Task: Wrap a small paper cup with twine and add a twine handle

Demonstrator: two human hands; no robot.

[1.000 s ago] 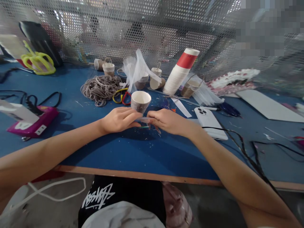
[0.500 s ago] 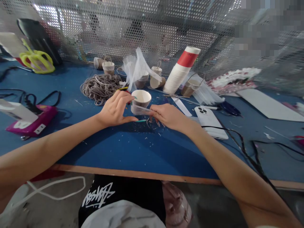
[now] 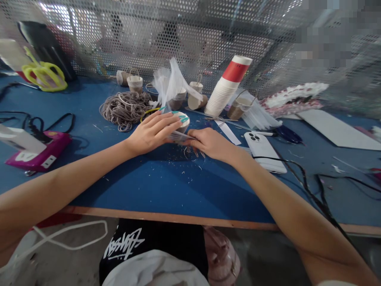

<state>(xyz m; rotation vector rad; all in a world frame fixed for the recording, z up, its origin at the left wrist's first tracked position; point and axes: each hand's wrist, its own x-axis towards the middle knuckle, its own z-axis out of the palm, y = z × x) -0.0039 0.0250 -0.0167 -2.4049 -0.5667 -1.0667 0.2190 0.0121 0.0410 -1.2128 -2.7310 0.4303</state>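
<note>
A small white paper cup (image 3: 183, 124) stands on the blue table, partly hidden by my left hand (image 3: 155, 133). The fingers of that hand lie stretched out across the cup's near left side; its thumb is out of sight. A sheer whitish strip (image 3: 177, 136) wraps the front of the cup. My right hand (image 3: 206, 143) is closed at the cup's right side, pinching the strip's end between thumb and fingers. Beyond the left fingers lies a yellow-handled tool (image 3: 150, 112), mostly covered. Small pale scraps are scattered beneath the hands.
Grey cord (image 3: 125, 109) lies coiled at left, beside white mesh strips (image 3: 172, 85). A leaning stack of paper cups (image 3: 223, 93) and a small handled cup (image 3: 239, 108) stand behind. A white phone (image 3: 264, 153), black cables and a magenta power strip (image 3: 41, 153) flank the work area.
My left hand has turned over and moved right, its fingers now lying across the cup instead of curving beside it. My right hand keeps its pinch on the strip, almost unmoved.
</note>
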